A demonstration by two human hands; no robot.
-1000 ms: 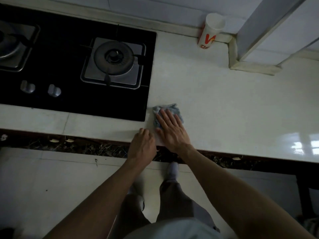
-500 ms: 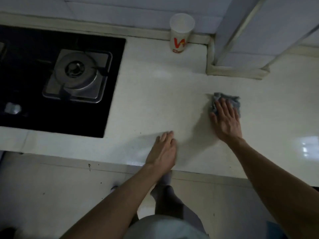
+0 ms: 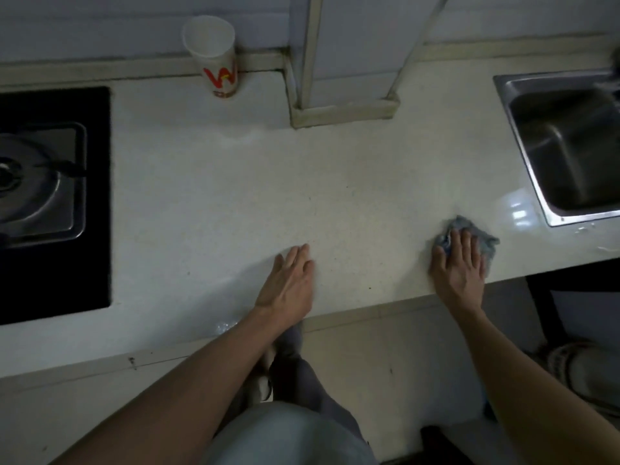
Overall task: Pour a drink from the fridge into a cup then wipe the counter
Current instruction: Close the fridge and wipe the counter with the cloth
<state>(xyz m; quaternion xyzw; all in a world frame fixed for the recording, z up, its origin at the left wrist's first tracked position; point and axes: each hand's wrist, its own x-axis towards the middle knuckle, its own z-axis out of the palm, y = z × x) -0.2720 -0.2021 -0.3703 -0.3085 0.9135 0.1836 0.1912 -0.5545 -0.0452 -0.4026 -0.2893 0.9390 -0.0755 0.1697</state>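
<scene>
Back on the counter (image 3: pixel 255 196), a cup (image 3: pixel 214 58) — red "W" — stands upright.

Pale counter (image 3: pixel 335 179): cup (image 3: pixel 216 58), cloth (image 3: pixel 483 238).

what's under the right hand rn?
A crumpled blue-grey cloth, pressed by the right hand onto the white counter. Its far and right edges show; the part beneath the fingers is covered.
</scene>
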